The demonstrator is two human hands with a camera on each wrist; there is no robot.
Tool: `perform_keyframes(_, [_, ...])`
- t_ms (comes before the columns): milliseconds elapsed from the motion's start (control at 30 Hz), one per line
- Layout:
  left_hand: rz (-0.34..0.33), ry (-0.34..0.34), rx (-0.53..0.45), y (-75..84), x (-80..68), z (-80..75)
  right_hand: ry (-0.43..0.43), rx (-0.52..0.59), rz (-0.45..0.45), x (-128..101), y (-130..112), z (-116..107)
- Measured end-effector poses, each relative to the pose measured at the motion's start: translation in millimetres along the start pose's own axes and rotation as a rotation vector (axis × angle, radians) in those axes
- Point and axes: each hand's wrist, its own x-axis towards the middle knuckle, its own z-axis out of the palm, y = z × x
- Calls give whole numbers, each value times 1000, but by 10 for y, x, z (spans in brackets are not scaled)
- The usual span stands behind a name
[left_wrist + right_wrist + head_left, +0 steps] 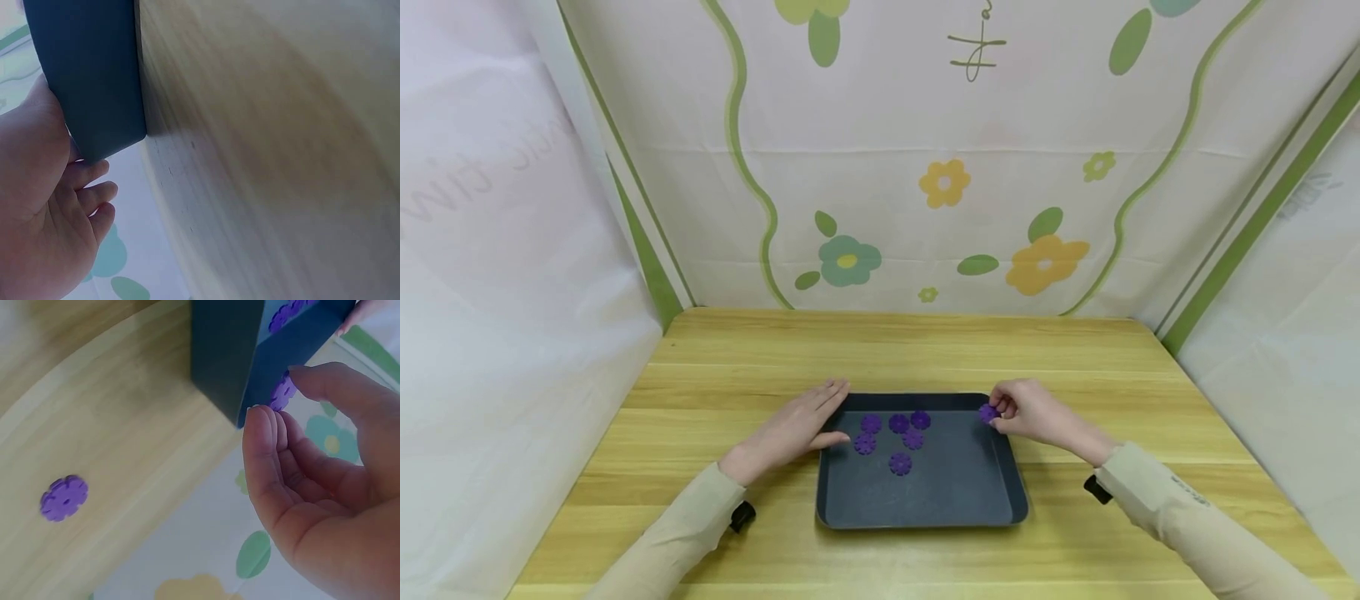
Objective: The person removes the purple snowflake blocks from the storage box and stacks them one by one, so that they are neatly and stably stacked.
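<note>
The right hand (pixel 1033 410) pinches a purple flower-shaped disc (pixel 988 412) between thumb and fingertips, holding it just at the far right corner of the dark tray (pixel 925 500); the right wrist view shows that disc (pixel 282 392) right against the tray's outer wall, the fingers curled loosely round it. The left hand (pixel 797 425) lies flat with straight fingers, resting along the tray's left edge near its far corner — it grips nothing, and seems only to steady the tray. In the left wrist view the hand's fingers (pixel 87 200) sit beside the tray's corner (pixel 94 75), relaxed.

Between the two hands, on the tray's floor, lie five more purple discs (pixel 898 423) in a loose cluster, nearer the left hand than the right, one of them (pixel 900 463) a little apart toward the person. One further disc (pixel 64 497) shows on the bare wood in the right wrist view, outside the tray, well away from the right hand's fingers.

Judging from this, the step in hand is handling one disc at the tray's rim — whether it is being lifted out or brought in I cannot tell. The next move would call for a steady pinch and clearing the raised rim without knocking it.

Tray and hands sit on a pale wooden desk (pixel 715 358), with flower-printed cloth (pixel 940 183) hung behind and to the sides.
</note>
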Motion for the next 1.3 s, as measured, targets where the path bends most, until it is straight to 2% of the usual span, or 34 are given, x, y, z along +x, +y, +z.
perform_keyframes(500, [-2,12,-1,-3,4,6,67,-31,46,-96,276,-134])
perform_keyframes(800, [4,10,-5,-3,3,2,69,-22,103,-164,436,-162])
perform_keyframes(1300, [8,22,-6,-15,5,22,82,-94,174,-263,728,-157])
